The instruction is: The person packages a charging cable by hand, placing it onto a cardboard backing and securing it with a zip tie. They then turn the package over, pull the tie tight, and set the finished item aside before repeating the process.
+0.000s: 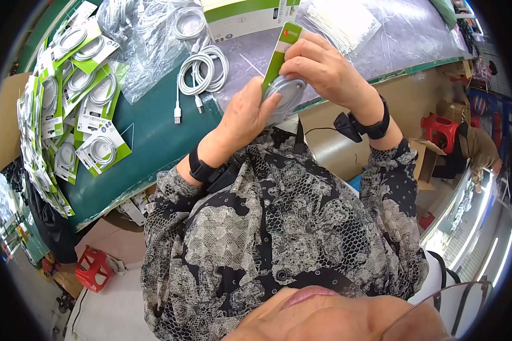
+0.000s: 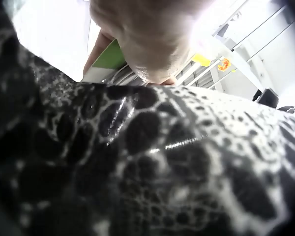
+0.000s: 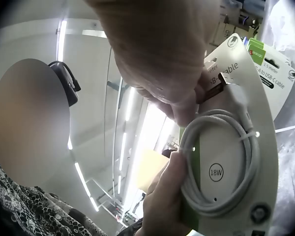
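Note:
A green and white card (image 3: 216, 152) carries a coiled grey-white cable (image 3: 253, 167), held by a small tie at the coil's right side. My left hand (image 1: 242, 113) grips the card's lower edge, thumb over the coil. My right hand (image 1: 327, 71) pinches the card's other side near the cable's USB plug (image 3: 231, 91). In the left wrist view the left hand (image 2: 147, 34) covers much of the card (image 2: 108, 61); a patterned sleeve fills the lower part.
Several carded cables (image 1: 102, 150) pile up at the left of the green table (image 1: 159, 133). Loose coiled cables (image 1: 202, 74) lie beyond the left hand, near plastic bags (image 1: 139, 62). A green and white box (image 1: 247, 20) and a bundle of white ties (image 1: 341, 23) stand at the back.

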